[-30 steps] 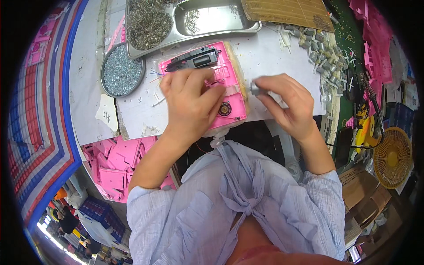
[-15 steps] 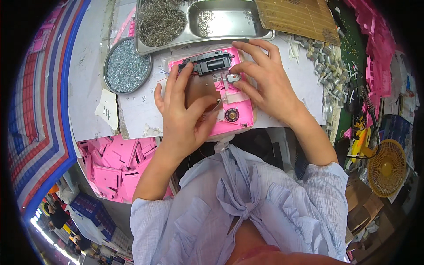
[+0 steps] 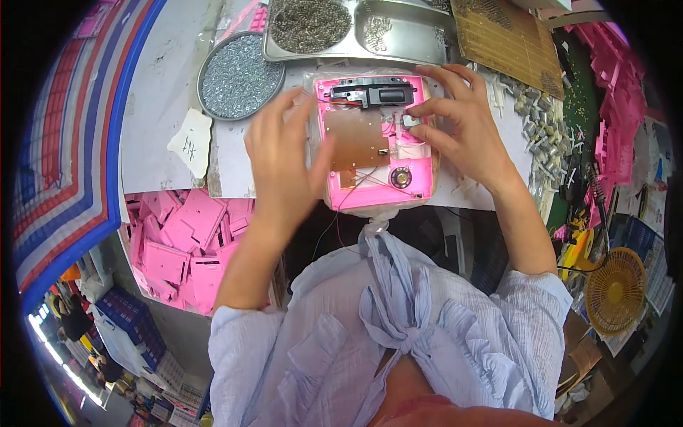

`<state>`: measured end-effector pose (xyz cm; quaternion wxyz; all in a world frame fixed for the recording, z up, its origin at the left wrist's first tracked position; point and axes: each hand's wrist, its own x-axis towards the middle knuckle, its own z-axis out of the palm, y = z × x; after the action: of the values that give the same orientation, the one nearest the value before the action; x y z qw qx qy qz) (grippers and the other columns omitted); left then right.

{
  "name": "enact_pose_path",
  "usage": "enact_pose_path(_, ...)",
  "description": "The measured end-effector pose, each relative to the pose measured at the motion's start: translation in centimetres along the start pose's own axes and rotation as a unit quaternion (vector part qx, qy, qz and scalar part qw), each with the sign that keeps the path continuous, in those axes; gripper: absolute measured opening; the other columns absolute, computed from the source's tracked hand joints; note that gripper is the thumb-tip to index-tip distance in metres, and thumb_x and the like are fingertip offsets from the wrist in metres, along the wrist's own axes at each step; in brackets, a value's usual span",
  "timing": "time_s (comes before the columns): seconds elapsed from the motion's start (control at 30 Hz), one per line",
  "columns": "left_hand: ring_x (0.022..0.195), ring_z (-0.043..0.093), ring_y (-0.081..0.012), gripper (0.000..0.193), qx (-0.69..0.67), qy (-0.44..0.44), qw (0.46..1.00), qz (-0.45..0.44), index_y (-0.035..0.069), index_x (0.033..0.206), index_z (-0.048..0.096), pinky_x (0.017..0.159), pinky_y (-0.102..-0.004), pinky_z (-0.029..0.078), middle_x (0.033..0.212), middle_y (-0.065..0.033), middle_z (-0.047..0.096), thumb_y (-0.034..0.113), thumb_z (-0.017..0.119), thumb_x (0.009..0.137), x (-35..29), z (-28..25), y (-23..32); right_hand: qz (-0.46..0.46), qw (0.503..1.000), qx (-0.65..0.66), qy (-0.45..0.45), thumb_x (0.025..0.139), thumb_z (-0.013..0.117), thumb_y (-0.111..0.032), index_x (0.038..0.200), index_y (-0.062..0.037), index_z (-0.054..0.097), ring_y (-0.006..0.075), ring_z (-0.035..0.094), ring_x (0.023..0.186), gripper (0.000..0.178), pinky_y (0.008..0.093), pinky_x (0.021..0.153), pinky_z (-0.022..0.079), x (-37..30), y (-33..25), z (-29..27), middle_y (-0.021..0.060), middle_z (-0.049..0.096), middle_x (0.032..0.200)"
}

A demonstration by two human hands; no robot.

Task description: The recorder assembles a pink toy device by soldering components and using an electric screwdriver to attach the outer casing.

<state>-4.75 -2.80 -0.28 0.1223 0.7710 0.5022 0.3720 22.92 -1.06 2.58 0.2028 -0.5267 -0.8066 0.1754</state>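
A pink plastic casing (image 3: 371, 198) lies before me on the worktable in a clear plastic wrap. It holds a brown circuit board (image 3: 356, 140), a black plastic mechanism (image 3: 390, 95) along the far edge, a round black part with a brass-coloured centre (image 3: 400, 177), and thin wires. At the casing's right side, my right hand (image 3: 462, 128) pinches a small silver motor (image 3: 410, 121) between thumb and index finger, low over the casing. My left hand (image 3: 284, 160), blurred by motion, hovers at the casing's left edge with fingers apart and nothing visible in them.
Beyond the casing stand a round dish of small screws (image 3: 238, 78) and a steel tray (image 3: 402, 53) with springs. Cardboard (image 3: 505, 43) and a pile of silver motors (image 3: 541, 121) lie to the right. Pink parts (image 3: 188, 231) fill a space at lower left; a yellow fan (image 3: 615, 292) stands right.
My left hand has drawn back left from the circuit board, uncovering it. My right hand stays at the small motor. The whole view has shifted, with the table's things appearing further right.
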Motion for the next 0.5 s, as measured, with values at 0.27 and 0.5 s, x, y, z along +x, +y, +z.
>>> enact_pose_path(0.27, 0.084, 0.06, -0.0199, 0.012, 0.063, -0.054, 0.995, 0.051, 0.012, 0.092, 0.07, 0.084, -0.0396, 0.033, 0.084, 0.0005, 0.067, 0.014, 0.079, 0.084, -0.5, -0.8, 1.0, -0.085, 0.993, -0.025, 0.079, 0.073, 0.08, -0.009, 0.101, -0.0097, 0.074, 0.04, 0.05, 0.126, 0.028, 0.0479, 0.106, 0.045, 1.2, -2.0, -1.7, 0.0108, 0.064, 0.13)
enact_pose_path(0.5, 0.081, 0.06, -0.0187, 0.015, 0.044, -0.028, 0.997, 0.058, 0.014, 0.092, 0.069, 0.084, -0.0388, 0.032, 0.084, 0.001, 0.067, 0.013, 0.08, 0.082, -1.2, -0.1, 1.6, -0.182, 0.982, -0.003, 0.042, 0.07, 0.076, -0.011, 0.094, -0.0102, 0.074, 0.0378, 0.051, 0.129, 0.023, 0.0476, 0.102, 0.05, 3.5, -4.6, 2.2, 0.0083, 0.064, 0.127)
